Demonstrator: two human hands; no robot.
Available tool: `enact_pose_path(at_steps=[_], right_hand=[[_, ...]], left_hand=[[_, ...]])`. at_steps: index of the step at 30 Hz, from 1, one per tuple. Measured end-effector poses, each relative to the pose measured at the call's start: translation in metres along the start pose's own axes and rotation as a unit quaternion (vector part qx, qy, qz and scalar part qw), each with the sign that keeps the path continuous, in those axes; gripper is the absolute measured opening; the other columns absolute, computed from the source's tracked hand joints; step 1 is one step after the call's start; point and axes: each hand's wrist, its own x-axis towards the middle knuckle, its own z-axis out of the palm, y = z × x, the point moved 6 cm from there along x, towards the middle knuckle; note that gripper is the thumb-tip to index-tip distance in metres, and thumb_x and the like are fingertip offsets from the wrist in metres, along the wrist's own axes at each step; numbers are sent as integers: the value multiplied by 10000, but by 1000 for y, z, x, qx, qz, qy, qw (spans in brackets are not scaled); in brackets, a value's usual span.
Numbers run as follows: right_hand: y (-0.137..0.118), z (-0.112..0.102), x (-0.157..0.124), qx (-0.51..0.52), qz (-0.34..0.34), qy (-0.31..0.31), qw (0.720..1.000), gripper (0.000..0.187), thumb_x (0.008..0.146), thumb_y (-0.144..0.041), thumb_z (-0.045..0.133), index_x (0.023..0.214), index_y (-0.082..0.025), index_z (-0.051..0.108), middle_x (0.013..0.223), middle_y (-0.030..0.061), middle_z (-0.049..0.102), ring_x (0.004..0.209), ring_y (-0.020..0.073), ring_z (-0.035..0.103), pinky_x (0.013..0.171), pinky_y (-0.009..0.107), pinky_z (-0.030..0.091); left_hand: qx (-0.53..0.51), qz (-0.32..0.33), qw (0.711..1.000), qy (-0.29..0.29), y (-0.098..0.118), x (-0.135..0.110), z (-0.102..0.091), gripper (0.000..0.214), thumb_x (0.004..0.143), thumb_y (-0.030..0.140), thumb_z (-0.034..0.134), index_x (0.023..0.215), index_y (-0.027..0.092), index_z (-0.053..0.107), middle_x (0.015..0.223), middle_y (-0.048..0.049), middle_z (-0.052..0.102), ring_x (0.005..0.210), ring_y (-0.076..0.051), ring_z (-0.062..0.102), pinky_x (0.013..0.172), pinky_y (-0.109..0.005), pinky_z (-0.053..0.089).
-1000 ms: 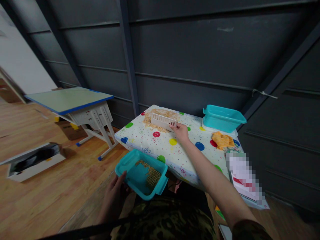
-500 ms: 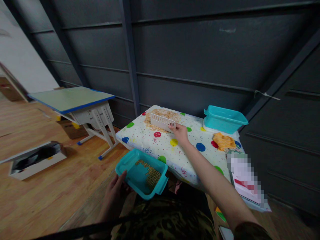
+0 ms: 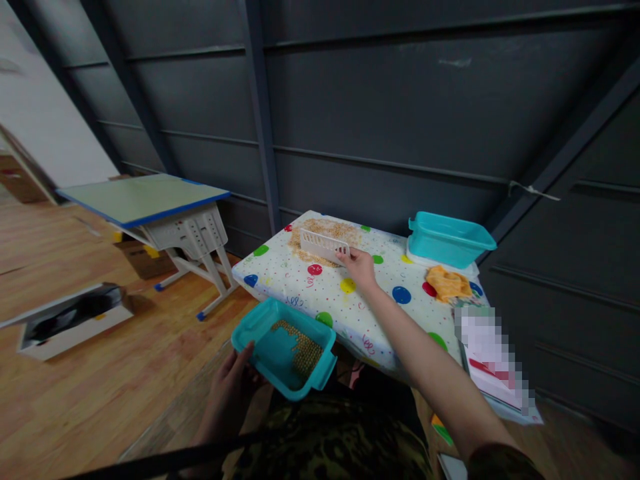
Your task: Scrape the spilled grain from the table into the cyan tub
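Note:
With its thumb over the rim, my left hand (image 3: 236, 373) grips a teal plastic basin (image 3: 273, 357) at the near left, below the table's front edge. Round golden beans or grains (image 3: 306, 355) lie along the basin's right side. My right hand (image 3: 357, 265) reaches over the table and pinches the right end of a white slotted plastic divider (image 3: 323, 247), which stands on its long edge. Around and behind the divider, small tan grains (image 3: 330, 229) are spread over the tablecloth. The fingers under the basin are partly hidden.
The table (image 3: 280, 283) has a white cloth with coloured dots. At its right stand a second teal basin (image 3: 450, 241) and an orange cloth (image 3: 448, 283). Further left are a school desk (image 3: 145, 199) and an open white box (image 3: 75, 320) on the floor. A dark panelled wall (image 3: 380, 100) rises behind.
My right hand and the divider have shifted very slightly to the left. The basin in my left hand stays in nearly the same place.

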Motion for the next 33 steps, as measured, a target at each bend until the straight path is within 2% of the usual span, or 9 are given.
enact_pose_path(at_steps=[5,9,15,19,27,33], right_hand=[[1,5,-1,17,-3,-19,1000,268,779,-446,720,672,-200,726,600,-29,572,641,172,497,642,305,344],[0,9,-1,26,-9,-31,999,259,777,-436,732,709,-188,760,631,-19,616,659,175,523,653,304,365],[0,11,-2,44,-19,-37,998,271,767,-448,729,671,-194,734,609,-23,595,640,171,509,636,299,351],[-1,13,-2,42,-17,-36,998,266,757,-445,734,653,-200,724,589,-25,585,626,167,490,617,295,326],[-9,15,-5,25,-20,-38,999,287,795,-430,714,621,-205,677,571,-29,534,611,157,459,614,302,315],[-14,17,-8,34,-29,-40,998,283,796,-435,712,639,-202,681,582,-26,516,621,158,442,601,300,299]], left_hand=[[4,-2,1000,-2,0,-1,0,532,607,470,1043,970,210,754,590,81,587,508,-127,557,516,-281,563],[-1,0,1000,-2,3,-4,2,540,597,480,1050,953,194,761,578,85,579,511,-111,555,516,-255,558],[-2,2,1000,3,2,-3,3,544,576,486,1052,929,205,747,580,89,580,494,-113,557,497,-266,554],[-1,6,1000,-7,0,0,1,510,610,483,1041,908,206,734,573,93,567,488,-107,545,493,-259,546],[5,4,1000,-2,-1,2,-1,559,589,510,1048,921,207,716,590,80,609,477,-123,548,482,-286,555],[-4,3,1000,-1,-1,-1,1,542,591,491,1050,904,199,719,581,80,600,476,-111,541,476,-258,529]])
